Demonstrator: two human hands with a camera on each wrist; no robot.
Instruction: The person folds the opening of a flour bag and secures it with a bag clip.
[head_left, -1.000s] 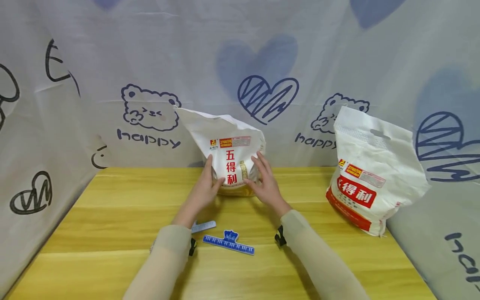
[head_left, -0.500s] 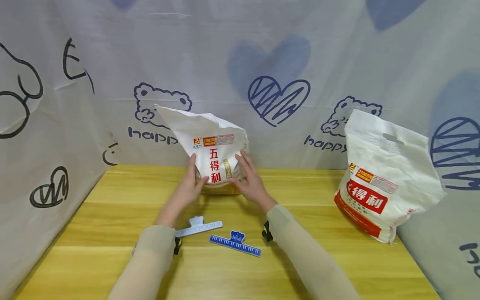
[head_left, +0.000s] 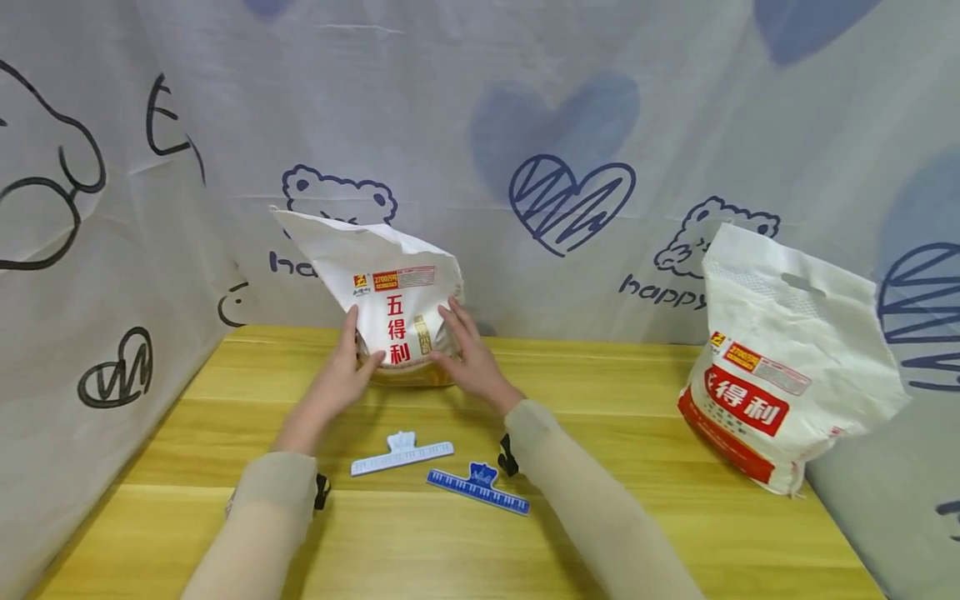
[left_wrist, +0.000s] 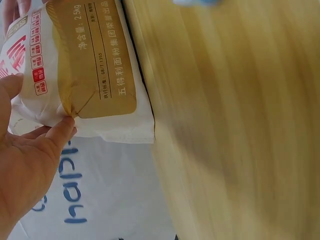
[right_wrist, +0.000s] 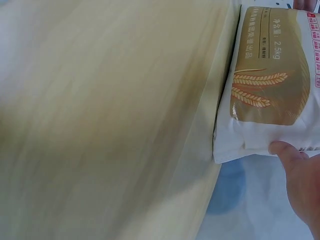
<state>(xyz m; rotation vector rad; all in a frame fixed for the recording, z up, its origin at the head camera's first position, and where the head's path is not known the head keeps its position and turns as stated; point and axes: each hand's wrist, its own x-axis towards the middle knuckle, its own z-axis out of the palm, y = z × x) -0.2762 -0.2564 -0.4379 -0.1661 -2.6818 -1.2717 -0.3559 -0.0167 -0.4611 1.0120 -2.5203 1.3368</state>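
A white flour bag (head_left: 397, 287) with red characters stands at the back of the table, its top flap leaning left. My left hand (head_left: 341, 375) grips its left side, thumb on the front. On the opposite side my right hand (head_left: 474, 360) holds it the same way. The bag's lower front (left_wrist: 97, 55) is gold and marked 2.5kg in the left wrist view, where my left hand (left_wrist: 30, 165) pinches a fold. In the right wrist view my right hand (right_wrist: 302, 182) is at the bag's side, below printed wheat ears. The bag's back is hidden.
A second white flour bag (head_left: 795, 358) with a red label and handle slot stands at the table's right edge. Two keyboard-patterned clips, one light blue (head_left: 402, 452) and one dark blue (head_left: 477, 487), lie between my forearms. A printed cloth (head_left: 570, 200) hangs behind.
Both hands have shifted the flour bag leftward along the back of the table. The light blue clip, partly behind my left arm before, is now fully visible. The view has turned slightly.
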